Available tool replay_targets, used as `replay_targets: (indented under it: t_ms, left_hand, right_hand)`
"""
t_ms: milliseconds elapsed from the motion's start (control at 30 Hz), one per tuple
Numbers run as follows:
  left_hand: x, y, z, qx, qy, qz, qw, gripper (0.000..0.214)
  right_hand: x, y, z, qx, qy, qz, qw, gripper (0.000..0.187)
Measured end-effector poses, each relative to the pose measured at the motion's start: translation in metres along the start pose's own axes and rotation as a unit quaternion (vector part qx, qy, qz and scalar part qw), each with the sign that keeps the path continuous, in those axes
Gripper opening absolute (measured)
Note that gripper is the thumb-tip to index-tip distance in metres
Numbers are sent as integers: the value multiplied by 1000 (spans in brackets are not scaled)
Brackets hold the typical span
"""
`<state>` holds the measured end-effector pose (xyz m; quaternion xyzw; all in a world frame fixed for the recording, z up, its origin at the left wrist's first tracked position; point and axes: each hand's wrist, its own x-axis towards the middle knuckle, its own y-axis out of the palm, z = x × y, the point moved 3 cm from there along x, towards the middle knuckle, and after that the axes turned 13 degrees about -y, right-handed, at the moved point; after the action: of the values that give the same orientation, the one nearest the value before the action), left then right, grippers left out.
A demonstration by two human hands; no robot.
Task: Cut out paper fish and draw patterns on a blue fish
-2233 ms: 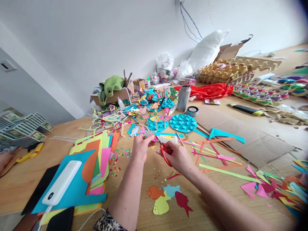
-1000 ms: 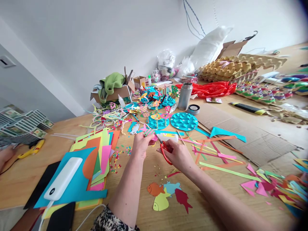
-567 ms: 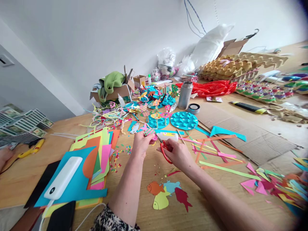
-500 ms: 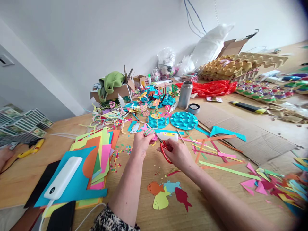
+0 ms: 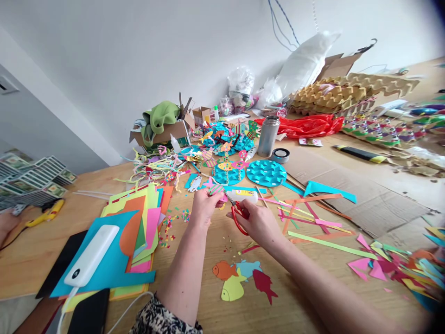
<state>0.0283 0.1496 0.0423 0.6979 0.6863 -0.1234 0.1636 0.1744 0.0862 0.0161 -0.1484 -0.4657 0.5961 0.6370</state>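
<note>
My left hand (image 5: 203, 208) pinches a small striped paper cutout (image 5: 216, 189), green and pink, partly hidden by the fingers. Red-handled scissors (image 5: 236, 218) are in my right hand (image 5: 260, 221), their blades pointing at the cutout's right edge. Just behind the scissors lies a white glue bottle (image 5: 251, 195) on its side. Nearer to me, between my forearms, are several paper fish: an orange one (image 5: 222, 270), a yellow-green one (image 5: 232, 287), a light blue one (image 5: 251, 267) and a dark red one (image 5: 264, 285). Tiny paper scraps dot the wood around them.
Coloured paper sheets (image 5: 139, 218) and a white power bank (image 5: 92, 255) lie left. Blue discs (image 5: 266, 173) and a metal bottle (image 5: 268, 137) stand behind. Paper strips (image 5: 330, 243) and scraps (image 5: 413, 273) spread right. Another person's hand (image 5: 7, 225) is by a yellow glue gun (image 5: 47, 214).
Both hands stay almost where they were, still holding the cutout and the scissors. The view has shifted very slightly.
</note>
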Motion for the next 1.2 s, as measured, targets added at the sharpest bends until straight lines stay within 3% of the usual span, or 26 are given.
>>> replay_targets:
  t_ms: [367, 533, 833, 1200]
  left_hand:
    - [-1, 1, -1, 4, -11, 5, 1000, 7]
    - [-1, 1, -1, 4, -12, 5, 1000, 6]
    - [0, 0, 0, 8, -11, 15, 1000, 7]
    - [0, -1, 1, 6, -2, 29, 1000, 10]
  right_hand:
    - [0, 0, 0, 17, 20, 2, 1000, 35]
    - [1, 1, 0, 128, 40, -7, 991, 44]
    - [8, 1, 5, 310, 90, 29, 946, 57]
    - [8, -1, 5, 294, 67, 0, 953, 58]
